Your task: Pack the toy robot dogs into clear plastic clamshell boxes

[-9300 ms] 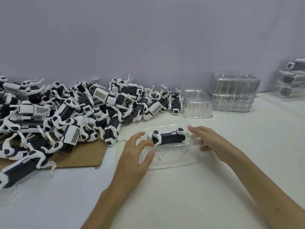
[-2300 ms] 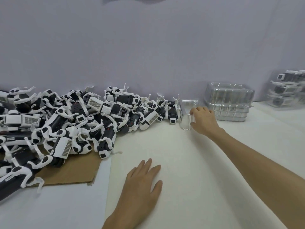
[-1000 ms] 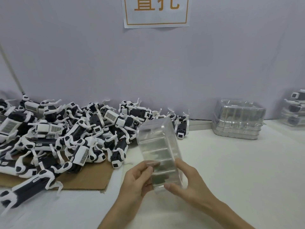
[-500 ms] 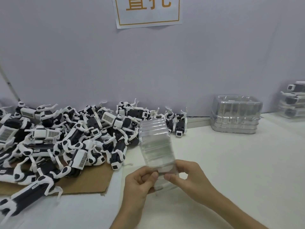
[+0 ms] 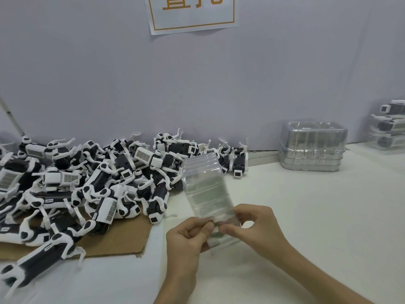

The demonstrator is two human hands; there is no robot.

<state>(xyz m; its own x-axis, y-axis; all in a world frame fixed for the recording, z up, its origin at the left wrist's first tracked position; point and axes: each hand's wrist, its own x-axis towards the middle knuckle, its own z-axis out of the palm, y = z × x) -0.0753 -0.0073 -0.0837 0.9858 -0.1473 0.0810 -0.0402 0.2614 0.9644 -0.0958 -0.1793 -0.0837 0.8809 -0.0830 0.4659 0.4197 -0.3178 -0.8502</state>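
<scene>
Both the left hand and right hand pinch the near edge of an empty clamshell box, held up just right of the toy dog pile. The step looks like prying it open; next, parting its halves calls for opposing pulls.

We count two hands, the left hand and the right hand, both pinching one clear clamshell box at its near end. Left of that box we see one heap of toy robot dogs, too many and too tangled for us to number, well over a dozen. One sheet of cardboard lies under the heap. Right of the held box we find one stack of empty clamshells; we cannot tell how many it holds. Farther right of that box stands one stack of packed boxes, where we make out about three. One paper sign hangs above.
</scene>
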